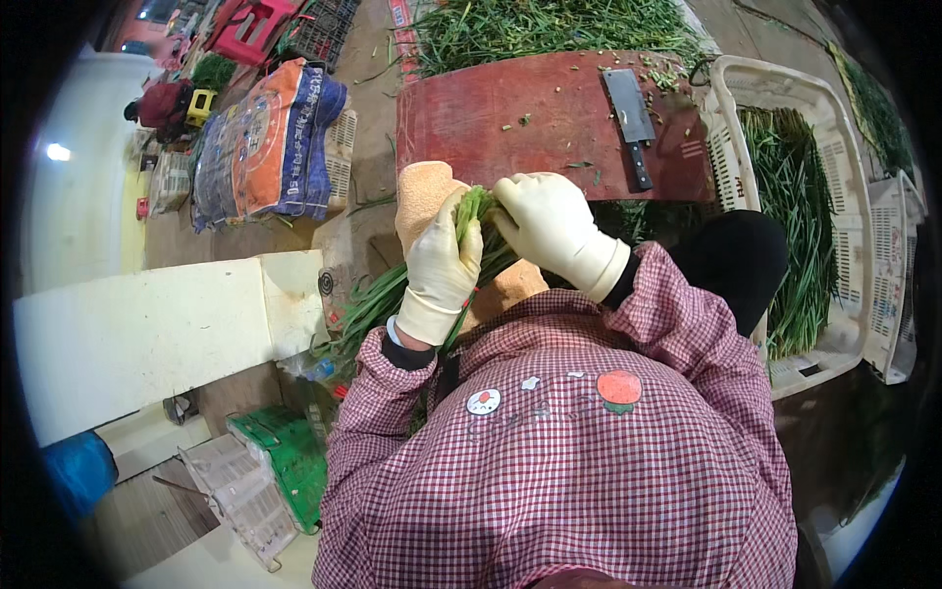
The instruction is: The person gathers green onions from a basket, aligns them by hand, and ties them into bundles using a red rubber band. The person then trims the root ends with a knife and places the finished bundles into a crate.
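My left hand (441, 258), in a cream rubber glove, is closed around a bunch of long green leafy stalks (383, 294). The cut or root ends poke up between thumb and fingers, and the leaves trail down to the left past my wrist. My right hand (548, 224), gloved alike, touches the top of the bunch with bent fingers; what its fingertips grip is partly hidden. Just beyond the hands lies a red board (486, 125) with small cut stem bits. A cleaver (629, 110) with a black handle rests on its right part.
A heap of green stalks (552, 26) lies behind the board. At right stands a white plastic crate (850, 221) holding bundled greens (795, 235). Left are a stuffed blue-and-orange woven sack (265, 140), a white panel (147, 331) and a green crate (287, 464). Another person (162, 107) is far left.
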{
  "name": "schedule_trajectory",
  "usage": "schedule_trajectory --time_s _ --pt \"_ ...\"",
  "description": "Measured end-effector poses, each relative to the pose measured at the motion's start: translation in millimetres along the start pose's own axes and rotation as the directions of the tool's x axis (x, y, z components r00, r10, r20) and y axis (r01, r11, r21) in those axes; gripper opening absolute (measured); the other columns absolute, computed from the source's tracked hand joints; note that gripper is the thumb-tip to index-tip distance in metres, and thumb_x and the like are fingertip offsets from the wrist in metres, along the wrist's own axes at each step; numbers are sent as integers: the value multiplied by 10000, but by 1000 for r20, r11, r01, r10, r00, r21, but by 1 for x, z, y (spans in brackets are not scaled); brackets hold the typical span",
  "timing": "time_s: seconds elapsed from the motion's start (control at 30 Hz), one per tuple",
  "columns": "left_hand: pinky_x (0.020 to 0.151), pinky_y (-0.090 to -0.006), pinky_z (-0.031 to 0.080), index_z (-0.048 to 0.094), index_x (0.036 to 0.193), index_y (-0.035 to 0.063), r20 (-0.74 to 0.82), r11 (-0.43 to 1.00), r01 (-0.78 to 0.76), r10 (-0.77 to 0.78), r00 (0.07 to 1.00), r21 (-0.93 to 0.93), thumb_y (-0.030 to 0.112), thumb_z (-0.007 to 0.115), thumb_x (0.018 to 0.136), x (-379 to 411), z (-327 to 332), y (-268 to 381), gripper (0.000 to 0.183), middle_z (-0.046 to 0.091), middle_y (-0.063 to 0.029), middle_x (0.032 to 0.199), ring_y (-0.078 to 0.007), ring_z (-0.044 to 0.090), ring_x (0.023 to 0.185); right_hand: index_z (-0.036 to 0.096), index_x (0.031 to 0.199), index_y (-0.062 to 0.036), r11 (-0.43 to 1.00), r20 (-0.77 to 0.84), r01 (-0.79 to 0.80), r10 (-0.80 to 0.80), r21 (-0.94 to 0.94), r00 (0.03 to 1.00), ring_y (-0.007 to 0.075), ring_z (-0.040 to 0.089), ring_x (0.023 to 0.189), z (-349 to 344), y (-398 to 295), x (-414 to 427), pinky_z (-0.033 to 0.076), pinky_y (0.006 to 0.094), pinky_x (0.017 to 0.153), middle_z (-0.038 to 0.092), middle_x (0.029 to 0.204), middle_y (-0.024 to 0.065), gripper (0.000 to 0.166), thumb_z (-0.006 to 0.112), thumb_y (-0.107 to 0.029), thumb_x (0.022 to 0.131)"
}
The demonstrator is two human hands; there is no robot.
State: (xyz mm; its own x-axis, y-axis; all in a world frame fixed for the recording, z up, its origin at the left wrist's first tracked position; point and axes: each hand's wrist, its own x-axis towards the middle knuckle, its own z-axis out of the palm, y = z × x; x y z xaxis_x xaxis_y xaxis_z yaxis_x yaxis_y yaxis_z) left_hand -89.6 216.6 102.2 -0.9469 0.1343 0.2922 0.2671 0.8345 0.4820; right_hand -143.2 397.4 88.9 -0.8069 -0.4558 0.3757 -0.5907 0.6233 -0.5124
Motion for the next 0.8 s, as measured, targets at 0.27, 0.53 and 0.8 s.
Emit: schedule_trajectory --time_s 0.27,0.53,0.8 --pt "768 -391 560 513 1370 13 -13 998 -56 56 998 -24 173 611 955 3 1 3 456 702 -199 1067 -345 705 898 698 795 -70 898 115 -425 436 -110 892 355 670 670 -29 79 -10 517 473 599 693 757 144 482 619 -529 916" --pt "845 -385 552 520 1365 0 32 996 -28 31 999 -87 166 612 950 6 8 -2 456 692 -191 1145 -339 693 997 631 823 -83 944 -43 -207 225 255 973 374 663 764 4 20 -8 536 480 695 671 806 145 173 643 -254 844" --pt "893 -377 535 486 1394 -21 69 979 50 -37 997 -196 217 623 973 7 -8 -19 503 686 -214 1145 -338 683 1054 582 1298 0 551 348 -504 368 665 862 195 631 1078 -4 62 -49 497 325 894 675 1177 106 606 518 -528 1008"
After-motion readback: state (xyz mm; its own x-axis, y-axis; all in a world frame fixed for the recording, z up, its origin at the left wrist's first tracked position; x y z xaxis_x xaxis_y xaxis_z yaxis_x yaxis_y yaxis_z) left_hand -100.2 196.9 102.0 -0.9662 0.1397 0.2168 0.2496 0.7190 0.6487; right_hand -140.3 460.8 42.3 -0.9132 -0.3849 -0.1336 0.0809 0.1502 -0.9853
